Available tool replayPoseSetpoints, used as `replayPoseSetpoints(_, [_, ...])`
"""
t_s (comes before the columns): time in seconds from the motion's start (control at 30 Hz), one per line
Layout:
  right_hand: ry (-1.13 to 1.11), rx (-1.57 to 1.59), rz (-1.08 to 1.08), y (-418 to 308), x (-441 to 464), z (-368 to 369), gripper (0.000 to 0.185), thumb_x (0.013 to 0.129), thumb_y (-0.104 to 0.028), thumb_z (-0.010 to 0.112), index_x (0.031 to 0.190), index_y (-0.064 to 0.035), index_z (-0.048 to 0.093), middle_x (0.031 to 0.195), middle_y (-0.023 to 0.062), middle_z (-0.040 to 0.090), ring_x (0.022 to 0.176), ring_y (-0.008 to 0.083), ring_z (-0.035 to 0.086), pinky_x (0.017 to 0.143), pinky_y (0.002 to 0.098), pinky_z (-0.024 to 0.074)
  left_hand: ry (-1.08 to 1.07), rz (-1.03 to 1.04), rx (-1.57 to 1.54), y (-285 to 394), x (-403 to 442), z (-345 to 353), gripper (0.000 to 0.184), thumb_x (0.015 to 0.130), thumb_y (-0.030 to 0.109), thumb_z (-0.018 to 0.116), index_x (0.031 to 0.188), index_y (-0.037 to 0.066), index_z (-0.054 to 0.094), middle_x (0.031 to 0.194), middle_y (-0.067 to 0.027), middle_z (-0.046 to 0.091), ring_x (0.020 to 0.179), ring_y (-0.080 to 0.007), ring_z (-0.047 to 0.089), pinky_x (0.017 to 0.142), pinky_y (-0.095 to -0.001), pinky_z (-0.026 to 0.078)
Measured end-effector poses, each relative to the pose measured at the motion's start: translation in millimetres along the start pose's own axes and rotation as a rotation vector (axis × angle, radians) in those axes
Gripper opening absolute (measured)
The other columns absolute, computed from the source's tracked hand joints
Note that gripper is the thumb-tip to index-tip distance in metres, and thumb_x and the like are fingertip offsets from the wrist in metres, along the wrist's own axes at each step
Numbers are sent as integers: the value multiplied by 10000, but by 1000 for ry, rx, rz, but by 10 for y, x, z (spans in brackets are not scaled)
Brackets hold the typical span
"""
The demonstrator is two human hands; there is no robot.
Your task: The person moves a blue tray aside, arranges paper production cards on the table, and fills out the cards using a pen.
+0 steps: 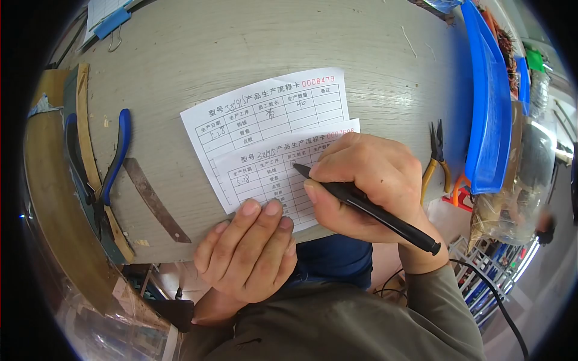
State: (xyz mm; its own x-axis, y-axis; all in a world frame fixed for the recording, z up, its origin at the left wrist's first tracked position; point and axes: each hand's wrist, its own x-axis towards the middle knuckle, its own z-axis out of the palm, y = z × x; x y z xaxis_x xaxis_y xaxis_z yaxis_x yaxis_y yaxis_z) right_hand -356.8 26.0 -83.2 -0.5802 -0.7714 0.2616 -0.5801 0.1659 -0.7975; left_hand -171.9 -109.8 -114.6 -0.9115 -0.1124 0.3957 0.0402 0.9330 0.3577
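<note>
Two printed paper forms with handwriting lie overlapped on the table. The rear form (pixel 265 99) carries a red number at its top right, and the front form (pixel 253 171) covers its lower part. My right hand (pixel 373 180) grips a black pen (pixel 373 210), its tip touching the front form near the top middle of the grid. That hand hides the form's right side. My left hand (pixel 250 249) lies flat with fingers stretched out over the front form's lower left edge, holding nothing.
At left are blue-handled pliers (pixel 117 156) and a flat metal strip (pixel 155 198). Yellow-handled pliers (pixel 436 153) lie at right beside a blue tray (pixel 489 120). A blue binder clip (pixel 112 23) holds papers at the top left. A black cable (pixel 497 295) hangs at lower right.
</note>
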Motion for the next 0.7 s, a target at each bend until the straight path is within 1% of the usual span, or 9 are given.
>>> replayPoseSetpoints(0.4, [2,-13,5,-7,4,-9,203,743,20,784,853,-54,631,740,82,617,636,279,638,555,367,510,-1,4,-2,-6,-2,6,235,1023,290,609,1069,124,768,1234,-44,769,1211,-250,694,1015,-397,463])
replayPoseSetpoints(0.5, [-55,-49,-31,28,3,-61,218,763,2,831,883,-70,663,784,77,715,663,220,707,592,309,544,2,8,-8,-15,-8,14,235,1023,290,608,1074,124,766,1233,-46,769,1210,-251,694,1011,-397,465])
replayPoseSetpoints(0.6, [-4,-9,13,-4,4,-8,205,741,16,786,851,-56,629,739,77,614,628,274,633,551,364,510,2,12,1,-11,-7,10,235,1024,290,607,1079,125,764,1235,-46,768,1210,-252,693,1009,-398,466])
replayPoseSetpoints(0.7, [2,-13,5,0,-1,-3,206,740,17,786,848,-58,627,738,74,612,625,269,632,549,361,509,2,12,7,-9,-5,10,235,1024,291,606,1081,126,762,1237,-46,767,1212,-252,692,1009,-398,466])
